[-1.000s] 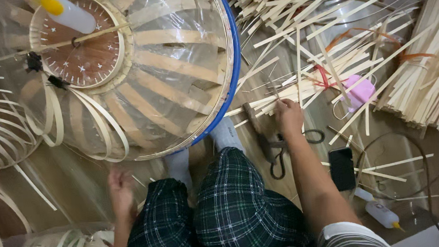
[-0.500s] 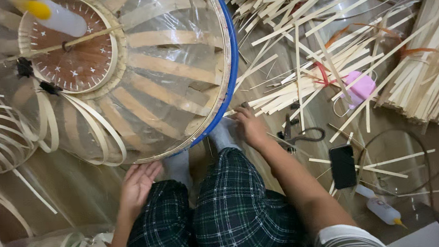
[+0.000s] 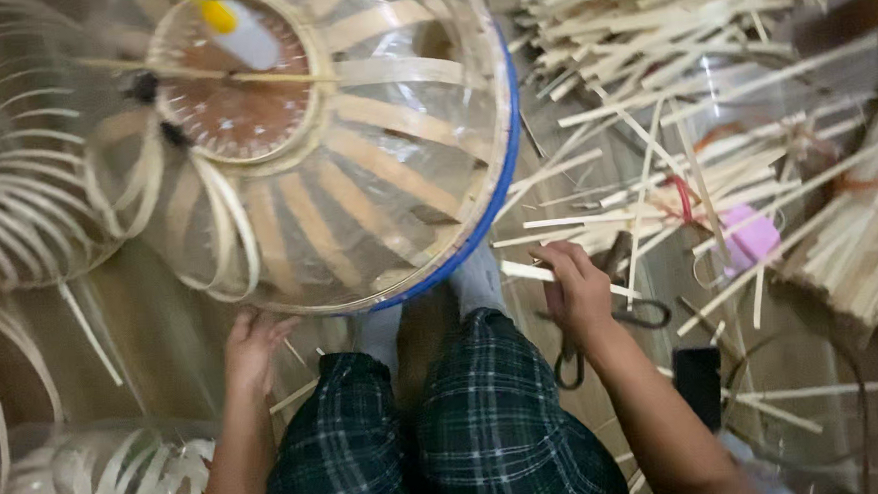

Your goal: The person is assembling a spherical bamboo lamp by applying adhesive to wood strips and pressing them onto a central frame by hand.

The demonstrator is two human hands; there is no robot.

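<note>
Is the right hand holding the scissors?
No, the right hand grips a pale strip, while the scissors lie on the floor beneath it.

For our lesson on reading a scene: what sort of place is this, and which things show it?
Probably a floor workspace for bamboo craft: heaps of bamboo strips, a half-built domed frame with a blue rim, scissors by the right hand.

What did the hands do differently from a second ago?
The right hand left the scissors, swung toward the basket frame, then took hold of a bamboo strip. The left hand moved up to the frame's lower edge. The strip piles stayed put.
</note>
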